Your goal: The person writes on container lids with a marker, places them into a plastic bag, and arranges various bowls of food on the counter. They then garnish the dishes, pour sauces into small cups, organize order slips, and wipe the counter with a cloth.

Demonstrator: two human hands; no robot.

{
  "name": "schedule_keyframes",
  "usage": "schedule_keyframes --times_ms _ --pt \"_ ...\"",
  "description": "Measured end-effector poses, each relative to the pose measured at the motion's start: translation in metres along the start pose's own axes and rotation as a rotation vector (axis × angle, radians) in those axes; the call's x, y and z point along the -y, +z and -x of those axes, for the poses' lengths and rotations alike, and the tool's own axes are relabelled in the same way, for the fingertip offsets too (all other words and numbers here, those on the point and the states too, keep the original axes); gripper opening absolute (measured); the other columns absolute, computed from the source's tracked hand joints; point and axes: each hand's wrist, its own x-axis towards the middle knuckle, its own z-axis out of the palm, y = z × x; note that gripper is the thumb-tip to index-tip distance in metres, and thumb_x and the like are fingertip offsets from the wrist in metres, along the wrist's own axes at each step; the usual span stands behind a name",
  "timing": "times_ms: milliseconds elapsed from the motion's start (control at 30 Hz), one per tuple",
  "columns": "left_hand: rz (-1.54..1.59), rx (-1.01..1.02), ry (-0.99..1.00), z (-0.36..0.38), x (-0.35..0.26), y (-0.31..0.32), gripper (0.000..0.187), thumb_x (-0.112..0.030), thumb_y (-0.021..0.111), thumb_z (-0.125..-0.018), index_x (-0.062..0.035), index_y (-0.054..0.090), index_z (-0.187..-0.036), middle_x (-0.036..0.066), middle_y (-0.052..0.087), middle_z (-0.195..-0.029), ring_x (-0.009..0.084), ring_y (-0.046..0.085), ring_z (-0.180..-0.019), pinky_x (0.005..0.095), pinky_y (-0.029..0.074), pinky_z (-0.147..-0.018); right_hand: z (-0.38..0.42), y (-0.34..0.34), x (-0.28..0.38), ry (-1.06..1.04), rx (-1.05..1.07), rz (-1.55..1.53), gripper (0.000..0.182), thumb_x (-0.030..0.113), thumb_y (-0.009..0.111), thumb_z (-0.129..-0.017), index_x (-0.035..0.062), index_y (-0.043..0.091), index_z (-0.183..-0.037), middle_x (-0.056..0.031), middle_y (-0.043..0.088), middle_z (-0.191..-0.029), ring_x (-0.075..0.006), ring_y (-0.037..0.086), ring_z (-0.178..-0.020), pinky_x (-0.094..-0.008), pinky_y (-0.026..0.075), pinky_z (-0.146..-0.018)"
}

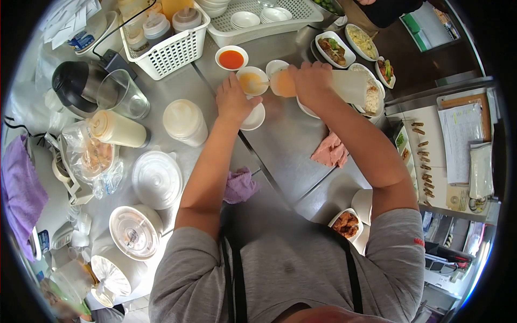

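Note:
My right hand (314,85) grips a squeeze bottle (349,87) with a pale body and an orange top. It lies nearly on its side, nozzle pointing left over a small white bowl (251,82) of yellow-orange sauce. On that bowl's near left side, my left hand (237,101) has its fingers and thumb around the rim. A bowl of red sauce (231,57) stands just beyond. Another small white bowl (253,117) is partly covered by my left thumb, and one more white bowl (276,67) sits beside the bottle top.
Dishes of food (335,49) and a rice bowl (372,97) stand at the right. A white basket (171,59) holds several bottles. Lidded tubs (135,232) line the left. Pink (329,151) and purple cloths (240,186) lie near my arms. Fried food (346,224) sits at the near right.

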Motion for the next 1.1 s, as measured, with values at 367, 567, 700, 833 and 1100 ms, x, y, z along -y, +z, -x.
schedule_keyframes --times_ms 367,567,700,833,1100 --pt "-0.018 0.014 -0.02 0.002 0.0 0.001 0.083 -0.031 0.072 -0.057 0.0024 0.027 -0.118 0.016 0.041 -0.112 0.0332 0.039 -0.101 0.0389 0.034 -0.086 -0.004 -0.005 -0.002 -0.039 0.024 0.006 0.032 0.013 0.052 -0.071 0.0147 0.048 -0.103 -0.0082 0.052 -0.093 -0.0245 0.052 -0.087 -0.0362 0.038 -0.073" --pt "-0.008 0.043 -0.038 0.002 -0.004 -0.003 0.08 -0.031 0.071 -0.058 0.0018 0.029 -0.117 0.015 0.041 -0.112 0.0329 0.039 -0.101 0.039 0.034 -0.086 -0.004 -0.007 -0.003 -0.027 0.049 -0.062 0.037 0.012 0.056 -0.068 0.0149 0.048 -0.103 -0.0085 0.051 -0.094 -0.0253 0.052 -0.087 -0.0366 0.038 -0.073" --pt "-0.005 0.047 -0.035 0.0 -0.003 0.0 0.08 -0.031 0.071 -0.058 0.0014 0.029 -0.117 0.015 0.041 -0.112 0.0328 0.039 -0.102 0.0389 0.034 -0.086 -0.005 -0.001 -0.005 0.015 0.075 -0.109 0.05 0.015 0.063 -0.063 0.0159 0.044 -0.108 -0.0089 0.05 -0.096 -0.0266 0.051 -0.09 -0.0389 0.039 -0.073" --pt "0.001 0.04 -0.029 -0.001 -0.002 0.002 0.08 -0.031 0.07 -0.059 0.0015 0.028 -0.119 0.015 0.041 -0.112 0.0329 0.039 -0.102 0.039 0.034 -0.086 -0.002 0.0 -0.011 0.11 0.152 -0.166 0.047 0.023 0.062 -0.067 0.0158 0.044 -0.109 -0.0097 0.046 -0.106 -0.0294 0.047 -0.099 -0.0466 0.037 -0.076" --pt "0.009 0.044 -0.029 -0.001 -0.001 0.004 0.081 -0.032 0.07 -0.06 0.0012 0.027 -0.12 0.015 0.041 -0.112 0.0331 0.039 -0.103 0.0402 0.033 -0.087 -0.002 -0.011 -0.022 0.175 0.253 -0.061 0.048 0.028 0.061 -0.067 0.0166 0.043 -0.111 -0.0104 0.046 -0.108 -0.0305 0.045 -0.102 -0.0477 0.037 -0.076"
